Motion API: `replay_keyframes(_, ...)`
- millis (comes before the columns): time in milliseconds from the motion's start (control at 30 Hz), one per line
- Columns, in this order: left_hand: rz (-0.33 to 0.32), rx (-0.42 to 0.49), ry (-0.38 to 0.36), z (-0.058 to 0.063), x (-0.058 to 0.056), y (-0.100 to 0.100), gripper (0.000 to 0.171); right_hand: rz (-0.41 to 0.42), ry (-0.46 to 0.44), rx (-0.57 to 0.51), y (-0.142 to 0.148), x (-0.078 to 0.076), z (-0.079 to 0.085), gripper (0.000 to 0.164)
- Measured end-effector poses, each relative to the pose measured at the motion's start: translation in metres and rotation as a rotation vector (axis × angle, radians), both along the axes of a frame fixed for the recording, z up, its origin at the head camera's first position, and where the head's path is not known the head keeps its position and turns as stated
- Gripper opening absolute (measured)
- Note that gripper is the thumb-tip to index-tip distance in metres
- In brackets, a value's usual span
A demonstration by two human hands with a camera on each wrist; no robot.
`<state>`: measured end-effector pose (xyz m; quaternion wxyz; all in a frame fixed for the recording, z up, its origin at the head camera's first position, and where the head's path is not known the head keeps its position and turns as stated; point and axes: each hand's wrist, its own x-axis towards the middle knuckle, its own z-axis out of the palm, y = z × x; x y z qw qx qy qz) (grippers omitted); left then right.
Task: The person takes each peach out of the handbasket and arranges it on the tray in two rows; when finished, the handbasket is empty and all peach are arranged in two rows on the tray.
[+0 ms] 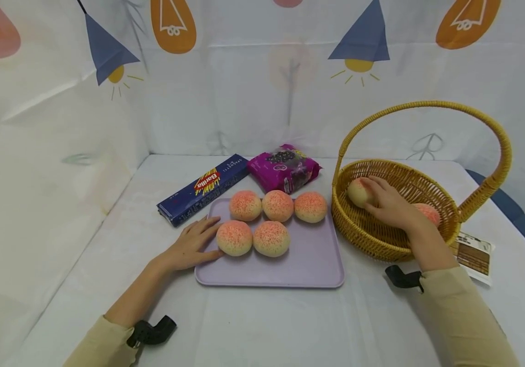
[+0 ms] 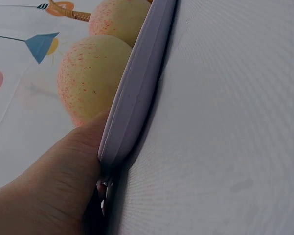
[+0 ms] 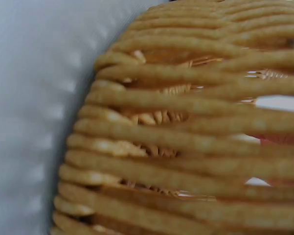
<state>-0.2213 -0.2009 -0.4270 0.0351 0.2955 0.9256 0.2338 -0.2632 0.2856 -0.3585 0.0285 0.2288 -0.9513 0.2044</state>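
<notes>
A lilac tray (image 1: pixel 271 270) lies on the white table with several pale yellow, red-speckled peaches (image 1: pixel 273 238) in two rows. My left hand (image 1: pixel 191 247) rests at the tray's left edge, fingers spread and fairly straight, the thumb close beside a front-row peach (image 1: pixel 234 238). In the left wrist view the thumb (image 2: pixel 63 171) meets the tray rim; the other fingers are hidden there. Inside the wicker basket (image 1: pixel 358 237), my right hand (image 1: pixel 391 206) grips a peach (image 1: pixel 358 193). Another peach (image 1: pixel 429 214) sits at the basket's right, partly behind the forearm. Only basket weave (image 3: pixel 161 132) fills the right wrist view.
Behind the tray lie a blue Barilla spaghetti box (image 1: pixel 202 188) and a purple snack bag (image 1: pixel 285 168). The basket's tall handle (image 1: pixel 427 104) arches above it. A flat brown-and-white packet (image 1: pixel 473 257) lies partly under the basket's right side.
</notes>
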Motion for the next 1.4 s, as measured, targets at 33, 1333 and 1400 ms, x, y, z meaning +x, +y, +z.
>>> replay_keyframes(33, 0.001, -0.002, 0.0, 0.0, 0.0, 0.0, 0.072, -0.001, -0.016, 0.001, 0.0, -0.001, -0.001, 0.063)
replay_keyframes(1333, 0.0, 0.0, -0.011, 0.0, 0.0, -0.001, 0.072, 0.282, 0.291, 0.119, -0.015, 0.004, -0.01, 0.047)
replay_keyframes(1400, -0.001, 0.004, -0.005, 0.0, 0.0, -0.001, 0.072, 0.281, 0.293, 0.122, -0.016, 0.004, -0.01, 0.047)
